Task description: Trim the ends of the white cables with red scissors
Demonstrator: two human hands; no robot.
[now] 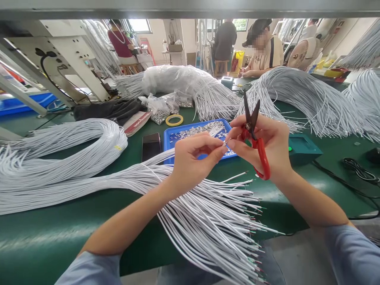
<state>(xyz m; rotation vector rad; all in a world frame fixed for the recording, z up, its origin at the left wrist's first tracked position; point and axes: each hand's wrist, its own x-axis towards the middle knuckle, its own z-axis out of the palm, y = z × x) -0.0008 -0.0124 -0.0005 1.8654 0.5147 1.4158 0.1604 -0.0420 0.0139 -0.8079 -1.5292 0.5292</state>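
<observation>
My left hand (192,160) is closed, thumb and forefinger pinching the tip of a white cable (225,144). Meeting it there, the thumb and forefinger of my right hand (274,146) press at the same tip. Red-handled scissors (262,158) hang in the right hand, their dark blades apart and pointing up. Below my left wrist, a bundle of white cables (204,213) fans out, with coloured wire ends at the right. Behind both hands lies a blue tray (166,136) of small metal parts (190,131). What exactly sits at the pinched tip is too small to make out.
A phone (151,146), a yellow tape roll (174,120) and plastic bags of parts (160,111) lie near the tray. A green box (304,148) stands at right. Large cable bundles (299,95) line the back. A co-worker (264,51) sits opposite.
</observation>
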